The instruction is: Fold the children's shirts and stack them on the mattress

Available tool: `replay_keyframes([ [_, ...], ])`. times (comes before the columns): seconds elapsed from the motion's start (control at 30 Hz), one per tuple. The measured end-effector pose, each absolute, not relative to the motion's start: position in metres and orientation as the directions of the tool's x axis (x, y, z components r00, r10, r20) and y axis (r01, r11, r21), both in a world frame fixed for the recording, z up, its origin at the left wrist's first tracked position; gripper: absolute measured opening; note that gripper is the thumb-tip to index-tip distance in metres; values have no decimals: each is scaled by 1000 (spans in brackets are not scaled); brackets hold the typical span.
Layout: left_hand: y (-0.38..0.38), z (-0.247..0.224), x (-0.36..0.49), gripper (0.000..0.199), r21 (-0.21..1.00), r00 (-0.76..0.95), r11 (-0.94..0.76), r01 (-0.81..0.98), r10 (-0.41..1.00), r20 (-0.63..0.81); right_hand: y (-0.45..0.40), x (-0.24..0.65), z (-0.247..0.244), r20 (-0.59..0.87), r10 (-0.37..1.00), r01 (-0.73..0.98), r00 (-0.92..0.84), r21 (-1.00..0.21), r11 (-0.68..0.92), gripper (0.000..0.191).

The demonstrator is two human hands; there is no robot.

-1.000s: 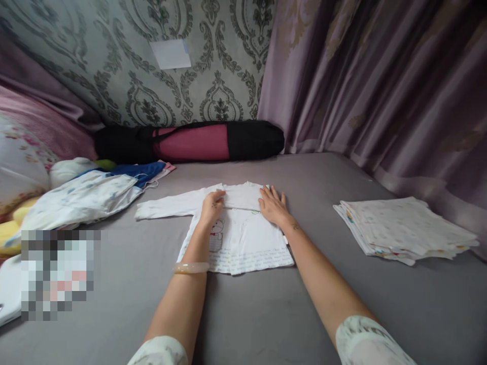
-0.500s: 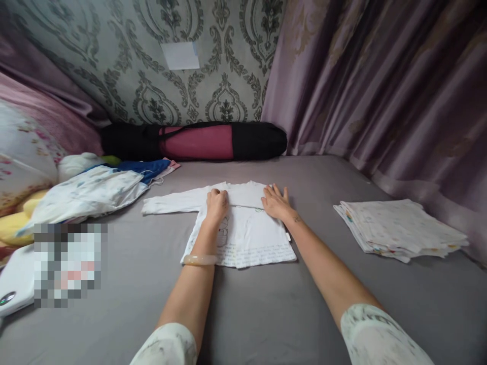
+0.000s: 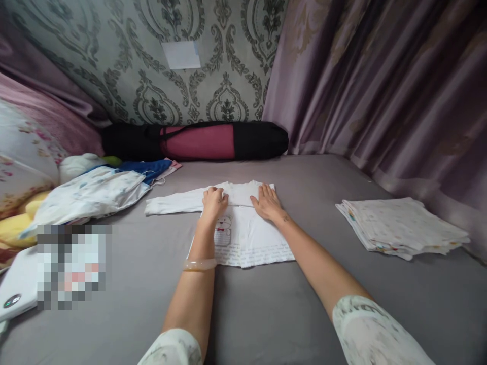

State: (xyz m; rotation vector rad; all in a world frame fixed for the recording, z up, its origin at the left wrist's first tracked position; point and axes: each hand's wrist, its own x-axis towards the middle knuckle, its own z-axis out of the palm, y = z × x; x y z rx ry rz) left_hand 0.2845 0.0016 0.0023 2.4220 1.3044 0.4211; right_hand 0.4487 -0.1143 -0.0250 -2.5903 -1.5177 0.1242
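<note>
A small white long-sleeved shirt (image 3: pixel 262 235) lies flat on the grey sheet, with a bear drawing and lines of print near its hem. One sleeve (image 3: pixel 173 202) stretches out to the left; the other lies folded across the chest. My left hand (image 3: pixel 215 202) has its fingers curled down on the cloth at the left shoulder, pinching it there. Palm down, my right hand (image 3: pixel 267 202) rests flat on the upper right of the shirt, fingers stretched out. My left forearm hides part of the shirt's left edge.
To the right lies a stack of folded white cloths (image 3: pixel 399 225). On the left are a heap of loose clothes (image 3: pixel 95 192), a yellow plush (image 3: pixel 17 228) and a white phone-like device (image 3: pixel 23 276). A black and pink rolled bag (image 3: pixel 198 142) lies along the wall.
My right hand has slid left from the shirt's right edge onto the folded sleeve. My left hand has shifted slightly left, and more of the bear drawing shows.
</note>
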Motion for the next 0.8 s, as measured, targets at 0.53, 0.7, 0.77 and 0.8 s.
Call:
replay_keyframes([
  [0.53,12,24,258,44,500,482,-426,754,876,21,-117,459,-20,-52,825,814,563,-135,-565,75],
  [0.7,13,26,252,45,556,451,-366,746,892,-18,-113,450,-6,-80,829,822,554,-103,-560,71],
  [0.77,14,25,252,43,567,439,-352,745,898,-19,-109,435,-1,-46,876,867,480,-130,-482,64],
  [0.8,14,24,252,43,569,437,-349,744,899,-19,-107,427,1,-39,901,888,431,-160,-432,62],
])
